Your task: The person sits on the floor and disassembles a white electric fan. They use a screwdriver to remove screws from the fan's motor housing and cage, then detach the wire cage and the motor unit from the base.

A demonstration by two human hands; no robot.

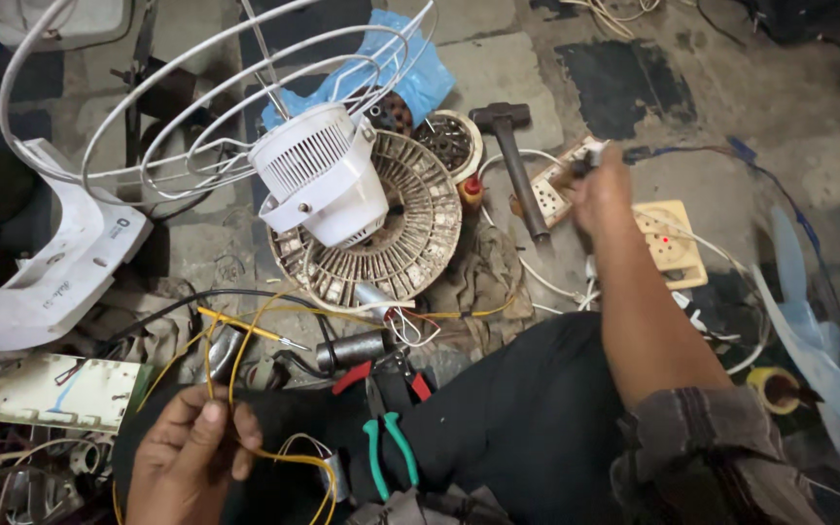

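My left hand (190,452) is at the lower left, pinching thin yellow wires (245,335) that loop up toward a fan motor stator (410,233). My right hand (598,188) reaches out to the upper right and grips a small plug at a white socket strip (553,190). A white fan motor housing (323,175) leans over the stator. Green-handled pliers (386,452) and red-handled pliers (391,374) lie on my black trouser leg, between the hands.
A white wire fan guard (187,107) arches at the upper left. A hammer (517,160) lies beside the socket strip, with a cream extension box (671,243) to its right. A pale blue fan blade (809,321), a tape roll (775,387) and a white circuit board (55,392) lie around.
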